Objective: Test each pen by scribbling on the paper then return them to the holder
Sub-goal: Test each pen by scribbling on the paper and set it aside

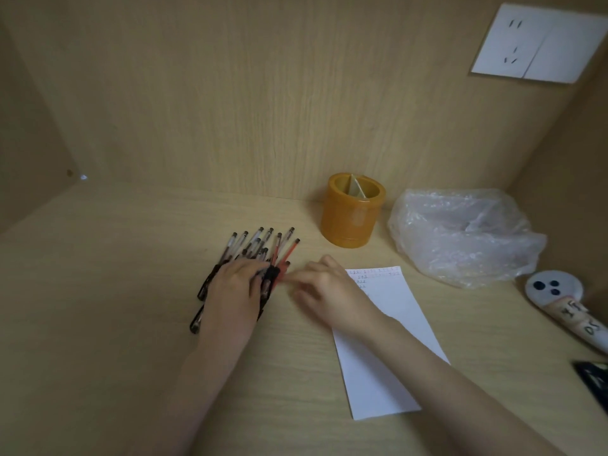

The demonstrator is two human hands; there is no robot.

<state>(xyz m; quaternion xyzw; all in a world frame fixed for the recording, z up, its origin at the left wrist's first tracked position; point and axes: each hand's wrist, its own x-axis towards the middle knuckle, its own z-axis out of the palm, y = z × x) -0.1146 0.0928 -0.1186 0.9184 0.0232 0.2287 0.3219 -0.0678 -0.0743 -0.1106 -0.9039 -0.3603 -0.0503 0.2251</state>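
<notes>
Left hand (235, 284) flat on light, roll-prone pens (260, 246); right hand (324, 286), at 3 o'clock, pinching a red barrel—grip unclear.

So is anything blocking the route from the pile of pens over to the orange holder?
Nothing visible. The pens lie fanned under the left hand, and bare desk separates them from the holder. The plastic bag sits on the holder's far side, off that path.

The holder (352, 210) is amber orange, and the pens (260, 248) are mostly clear with black caps, with a few red ones at the right of the pile. The paper (388, 340) is white with small red and dark scribbles at its far edge, on a pale wood-grain desk (115, 291). At the right, the plastic bag (460, 235) is clear and the wall socket (539, 44) is white.
</notes>
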